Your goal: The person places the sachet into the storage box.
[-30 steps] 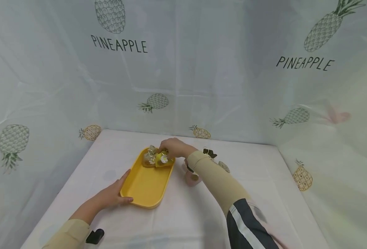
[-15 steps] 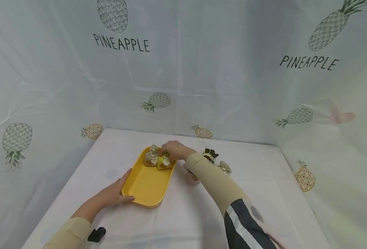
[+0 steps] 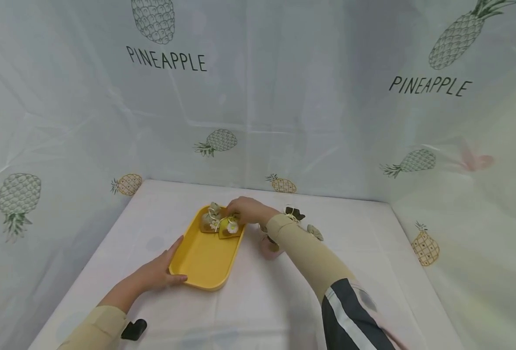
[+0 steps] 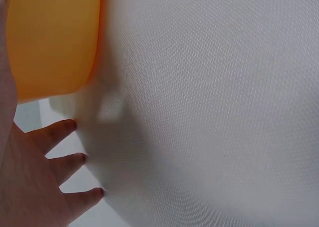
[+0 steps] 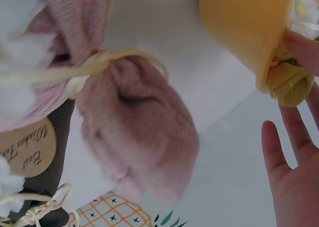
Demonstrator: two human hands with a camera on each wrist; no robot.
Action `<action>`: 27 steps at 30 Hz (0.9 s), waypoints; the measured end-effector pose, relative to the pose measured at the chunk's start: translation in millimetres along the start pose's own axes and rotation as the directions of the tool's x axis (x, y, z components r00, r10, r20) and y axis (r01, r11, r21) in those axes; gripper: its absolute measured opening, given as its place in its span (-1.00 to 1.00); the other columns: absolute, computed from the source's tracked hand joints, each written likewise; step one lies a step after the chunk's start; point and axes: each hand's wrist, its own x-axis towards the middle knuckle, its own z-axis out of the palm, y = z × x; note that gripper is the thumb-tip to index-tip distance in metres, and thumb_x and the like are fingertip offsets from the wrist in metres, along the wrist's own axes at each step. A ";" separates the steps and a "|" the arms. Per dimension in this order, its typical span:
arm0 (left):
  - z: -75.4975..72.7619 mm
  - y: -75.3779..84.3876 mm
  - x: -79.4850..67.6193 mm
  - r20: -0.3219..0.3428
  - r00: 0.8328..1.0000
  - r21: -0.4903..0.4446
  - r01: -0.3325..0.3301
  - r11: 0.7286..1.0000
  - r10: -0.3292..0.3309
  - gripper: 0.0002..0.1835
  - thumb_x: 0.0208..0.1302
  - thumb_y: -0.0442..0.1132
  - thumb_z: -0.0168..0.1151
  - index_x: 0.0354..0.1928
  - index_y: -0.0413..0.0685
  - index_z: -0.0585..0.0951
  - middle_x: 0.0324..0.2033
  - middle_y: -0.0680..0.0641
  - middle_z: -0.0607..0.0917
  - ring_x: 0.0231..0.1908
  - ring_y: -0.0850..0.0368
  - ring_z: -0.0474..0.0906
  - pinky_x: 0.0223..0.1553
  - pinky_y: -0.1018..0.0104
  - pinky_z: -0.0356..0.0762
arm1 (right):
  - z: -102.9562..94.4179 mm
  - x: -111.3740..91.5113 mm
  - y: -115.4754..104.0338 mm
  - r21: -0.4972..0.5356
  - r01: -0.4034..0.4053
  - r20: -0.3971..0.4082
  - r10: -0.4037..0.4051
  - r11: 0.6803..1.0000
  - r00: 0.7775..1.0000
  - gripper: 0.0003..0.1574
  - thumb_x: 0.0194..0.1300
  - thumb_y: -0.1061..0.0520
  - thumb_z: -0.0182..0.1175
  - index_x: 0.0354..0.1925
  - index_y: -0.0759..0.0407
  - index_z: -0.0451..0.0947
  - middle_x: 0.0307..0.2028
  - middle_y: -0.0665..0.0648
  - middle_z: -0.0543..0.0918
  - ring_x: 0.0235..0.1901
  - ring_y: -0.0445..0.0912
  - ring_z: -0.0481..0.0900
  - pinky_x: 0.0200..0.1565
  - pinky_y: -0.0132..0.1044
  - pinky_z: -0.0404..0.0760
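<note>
My left hand lies against the near left corner of a yellow tray, its thumb at the front edge. The left wrist view shows three of its fingers straight and spread apart beside the tray. At the tray's far right corner, my right hand pinches the gathered top of a yellow drawstring pouch bearing a white flower. In the right wrist view, the thumb and fingers meet around that gathered yellow cloth at the rim. Beside it in the tray sits a beige pouch, also with a white flower.
Right of the tray, partly behind my right forearm, lie a pink pouch, a dark pouch with a round tag, and a pale greenish pouch. A small black object rests near my left sleeve. Pineapple-printed sheeting surrounds the table.
My right hand has shifted slightly right and down with the yellow pouch, which sits a little lower in the tray corner. The left hand and the tray have stayed put.
</note>
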 end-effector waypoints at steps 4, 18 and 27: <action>-0.2 -0.2 0.1 0.002 1.000 0.004 -0.009 1.000 0.009 0.31 -0.01 0.26 0.44 0.54 -0.04 -0.23 0.45 -0.37 0.06 0.38 -0.44 0.01 0.29 -0.35 0.04 | -4.9 -12.6 0.2 0.042 -0.022 0.011 0.022 0.999 1.000 -0.45 0.16 0.30 0.38 0.12 -0.03 0.63 0.20 -0.04 0.53 0.24 -0.11 0.38 0.30 -0.30 0.27; -0.9 -1.6 -1.7 -0.002 0.999 0.018 -0.034 0.999 0.034 0.32 -0.01 0.25 0.44 0.54 -0.08 -0.23 0.44 -0.40 0.07 0.36 -0.45 0.05 0.27 -0.36 0.07 | -18.0 -59.8 14.8 0.047 -0.120 0.080 0.116 0.992 0.990 -0.36 0.17 0.35 0.32 0.22 0.03 0.54 0.29 0.05 0.41 0.33 -0.05 0.29 0.28 -0.21 0.34; 0.0 1.2 -0.3 0.001 0.999 0.009 -0.042 0.999 0.042 0.31 0.00 0.22 0.45 0.54 -0.09 -0.23 0.43 -0.42 0.06 0.35 -0.43 0.07 0.28 -0.34 0.08 | -13.5 -85.7 26.4 0.055 -0.156 0.109 0.149 0.986 0.983 -0.50 0.25 0.13 0.32 0.18 0.04 0.58 0.17 -0.03 0.49 0.19 -0.07 0.42 0.19 -0.17 0.42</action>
